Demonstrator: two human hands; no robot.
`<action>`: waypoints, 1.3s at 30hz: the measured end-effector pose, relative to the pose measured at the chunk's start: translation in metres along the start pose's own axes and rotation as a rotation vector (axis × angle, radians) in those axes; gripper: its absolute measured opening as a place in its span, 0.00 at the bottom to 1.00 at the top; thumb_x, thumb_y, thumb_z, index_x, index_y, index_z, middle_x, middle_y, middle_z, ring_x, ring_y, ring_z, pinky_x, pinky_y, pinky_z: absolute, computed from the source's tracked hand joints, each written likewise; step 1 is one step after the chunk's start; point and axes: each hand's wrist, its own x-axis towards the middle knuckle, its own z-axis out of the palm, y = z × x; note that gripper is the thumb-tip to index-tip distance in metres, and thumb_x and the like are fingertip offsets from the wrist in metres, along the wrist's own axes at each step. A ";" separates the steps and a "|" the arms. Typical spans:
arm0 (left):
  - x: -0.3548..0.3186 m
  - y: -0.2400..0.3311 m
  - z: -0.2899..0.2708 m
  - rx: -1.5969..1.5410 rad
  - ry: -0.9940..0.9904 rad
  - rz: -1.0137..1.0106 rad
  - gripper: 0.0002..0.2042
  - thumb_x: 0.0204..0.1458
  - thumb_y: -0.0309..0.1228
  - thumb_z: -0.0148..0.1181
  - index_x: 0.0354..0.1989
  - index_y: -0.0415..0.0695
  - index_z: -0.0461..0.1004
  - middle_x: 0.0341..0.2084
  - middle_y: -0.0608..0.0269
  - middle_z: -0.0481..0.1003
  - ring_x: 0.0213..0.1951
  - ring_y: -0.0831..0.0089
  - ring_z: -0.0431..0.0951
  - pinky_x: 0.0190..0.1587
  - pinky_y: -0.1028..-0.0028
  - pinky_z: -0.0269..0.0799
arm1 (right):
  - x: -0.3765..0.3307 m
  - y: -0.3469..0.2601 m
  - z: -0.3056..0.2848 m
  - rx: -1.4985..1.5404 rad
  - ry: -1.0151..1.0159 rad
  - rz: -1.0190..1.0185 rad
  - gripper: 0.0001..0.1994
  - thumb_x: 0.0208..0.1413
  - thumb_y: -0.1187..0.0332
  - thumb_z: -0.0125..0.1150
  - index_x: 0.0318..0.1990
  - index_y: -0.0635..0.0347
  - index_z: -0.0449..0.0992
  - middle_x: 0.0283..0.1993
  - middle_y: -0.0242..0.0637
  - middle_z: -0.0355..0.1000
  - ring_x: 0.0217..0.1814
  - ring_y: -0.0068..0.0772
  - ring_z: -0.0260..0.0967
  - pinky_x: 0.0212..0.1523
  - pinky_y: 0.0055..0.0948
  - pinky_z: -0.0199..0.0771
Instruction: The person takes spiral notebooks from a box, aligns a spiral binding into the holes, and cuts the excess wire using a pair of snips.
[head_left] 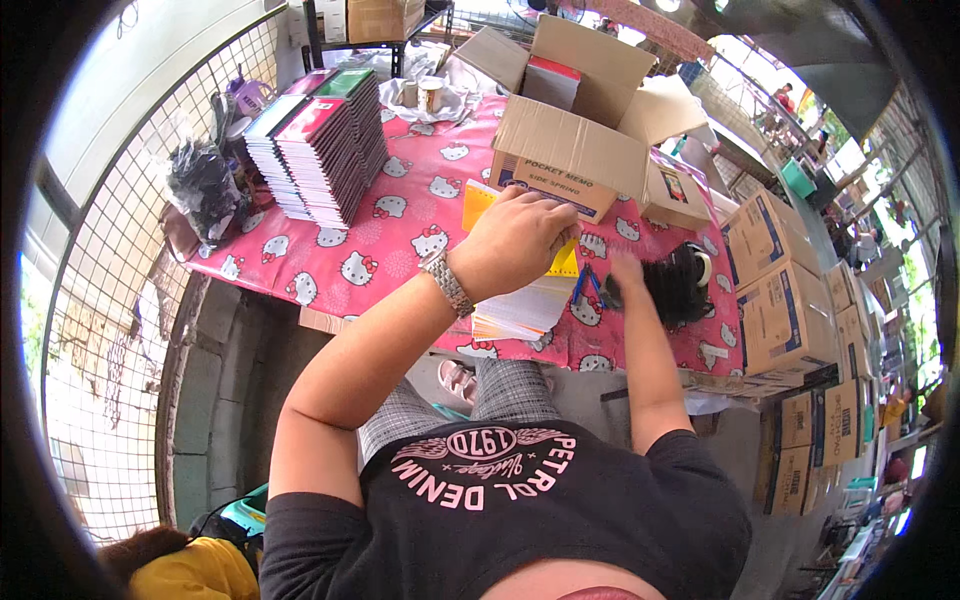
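Left hand curled, knuckles up, just before the open box; right hand reached forward, lower, right of that box.

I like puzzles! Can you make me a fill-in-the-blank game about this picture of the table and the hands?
1. The left hand holds a ___ notebook.
2. The tablecloth with cartoon cats is ___.
3. The open box behind the hands is made of ___.
4. The right hand rests beside a ___ tape dispenser.

Missing words: yellow; pink; cardboard; black
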 end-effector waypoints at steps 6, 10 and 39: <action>-0.028 -0.016 -0.007 0.022 0.014 -0.111 0.07 0.57 0.34 0.57 0.41 0.47 0.72 0.38 0.64 0.77 0.47 0.61 0.76 0.52 0.59 0.64 | -0.045 -0.085 0.051 0.287 -0.268 0.374 0.41 0.53 0.40 0.55 0.68 0.56 0.55 0.62 0.57 0.66 0.64 0.59 0.64 0.68 0.57 0.51; -0.023 -0.013 -0.003 0.012 0.036 -0.089 0.13 0.56 0.39 0.59 0.46 0.50 0.72 0.43 0.65 0.76 0.54 0.62 0.71 0.53 0.45 0.59 | -0.038 -0.032 0.032 0.309 -0.413 0.184 0.35 0.51 0.43 0.58 0.62 0.54 0.63 0.55 0.54 0.72 0.60 0.50 0.69 0.59 0.42 0.68; -0.027 -0.010 -0.002 0.189 0.188 -0.195 0.20 0.44 0.48 0.69 0.39 0.46 0.76 0.40 0.60 0.74 0.48 0.57 0.70 0.51 0.58 0.67 | -0.109 -0.068 -0.212 1.698 -0.371 -0.312 0.28 0.44 0.64 0.68 0.56 0.64 0.72 0.55 0.41 0.72 0.61 0.35 0.67 0.65 0.38 0.61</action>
